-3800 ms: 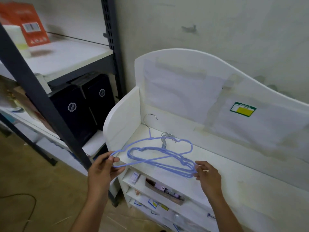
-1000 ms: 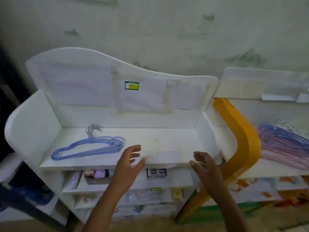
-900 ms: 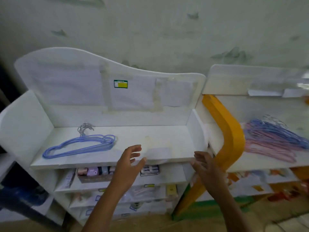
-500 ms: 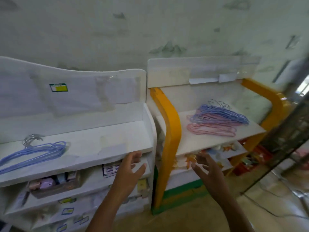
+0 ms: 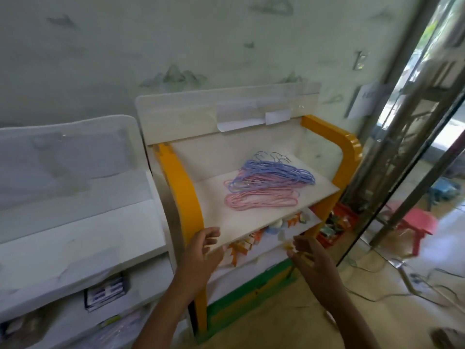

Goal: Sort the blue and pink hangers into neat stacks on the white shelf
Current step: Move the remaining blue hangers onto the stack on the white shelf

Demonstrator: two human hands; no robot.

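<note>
Head view: both hands — left hand (image 5: 201, 250) and right hand (image 5: 310, 258) — hover empty, fingers loosely spread. Blue hangers (image 5: 276, 171) overlap pink hangers (image 5: 261, 200) on the yellow-framed shelf (image 5: 251, 217).

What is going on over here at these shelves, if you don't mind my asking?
A person is sorting hangers and, at this moment, holds none. The left hand and right hand are both open and empty, held out near the front edge of the yellow-framed shelf. On that shelf lies a mixed heap: blue hangers over pink hangers, not yet separated. The white shelf stands to the left.
</note>
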